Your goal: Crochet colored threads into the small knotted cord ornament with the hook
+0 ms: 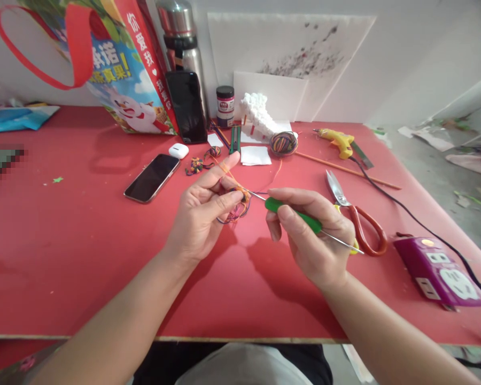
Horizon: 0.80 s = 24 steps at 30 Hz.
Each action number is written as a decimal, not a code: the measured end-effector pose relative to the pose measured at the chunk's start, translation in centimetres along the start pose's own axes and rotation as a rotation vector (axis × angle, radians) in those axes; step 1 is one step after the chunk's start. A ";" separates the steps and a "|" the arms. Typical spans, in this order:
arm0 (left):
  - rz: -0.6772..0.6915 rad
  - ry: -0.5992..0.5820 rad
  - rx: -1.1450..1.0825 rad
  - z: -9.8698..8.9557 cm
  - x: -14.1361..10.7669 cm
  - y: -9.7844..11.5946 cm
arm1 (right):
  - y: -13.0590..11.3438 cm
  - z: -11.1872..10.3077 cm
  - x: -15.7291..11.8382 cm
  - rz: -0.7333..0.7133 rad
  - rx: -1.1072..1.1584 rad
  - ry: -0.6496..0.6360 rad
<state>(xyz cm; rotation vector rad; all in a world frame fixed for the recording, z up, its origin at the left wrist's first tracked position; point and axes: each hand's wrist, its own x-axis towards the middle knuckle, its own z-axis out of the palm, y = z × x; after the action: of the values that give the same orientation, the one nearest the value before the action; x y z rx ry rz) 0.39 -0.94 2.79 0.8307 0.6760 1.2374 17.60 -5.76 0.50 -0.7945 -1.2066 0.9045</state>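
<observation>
My left hand (208,206) pinches a small crocheted piece of multicoloured yarn (244,198) between thumb and fingers. A strand of orange yarn (227,170) runs up over the raised index finger, and loose pink and purple ends hang below. In my right hand (312,230) is a crochet hook with a green handle (294,214), held like a pen; its metal tip meets the piece at the left fingertips. Whether the tip is inside a stitch cannot be made out. Behind the hands lies a ball of multicoloured yarn (284,143), with an orange strand trailing from it.
Scissors (344,203), a yellow glue gun (336,141) with a black cord and a purple power strip (441,270) lie at right. Left stand a phone (152,178), an earbud case (178,151) and a gift bag (132,80). A steel flask (180,32) stands behind.
</observation>
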 end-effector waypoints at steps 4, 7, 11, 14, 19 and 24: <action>0.026 0.014 0.047 -0.2 0.1 0.1 | -0.2 -0.1 0.0 0.003 -0.016 -0.001; 0.020 0.013 0.054 -0.3 0.2 0.4 | -0.3 -0.2 0.1 -0.025 -0.016 -0.018; 0.010 -0.010 0.049 -0.3 0.2 0.7 | -0.4 -0.5 0.2 -0.036 -0.012 -0.041; 0.003 -0.051 0.060 -0.3 0.3 0.9 | -0.5 -0.8 0.2 -0.006 -0.025 -0.037; -0.016 -0.120 0.123 -0.4 0.3 1.3 | -1.2 -1.4 0.4 0.096 -0.024 -0.009; -0.051 -0.262 0.202 -0.9 0.4 1.5 | -2.1 -1.7 1.2 0.201 0.056 -0.031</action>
<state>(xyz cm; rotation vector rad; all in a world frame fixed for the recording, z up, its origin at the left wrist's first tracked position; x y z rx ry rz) -1.04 -0.26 3.59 1.1140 0.6110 1.0023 19.70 -5.63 2.59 -0.8702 -1.1367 1.1135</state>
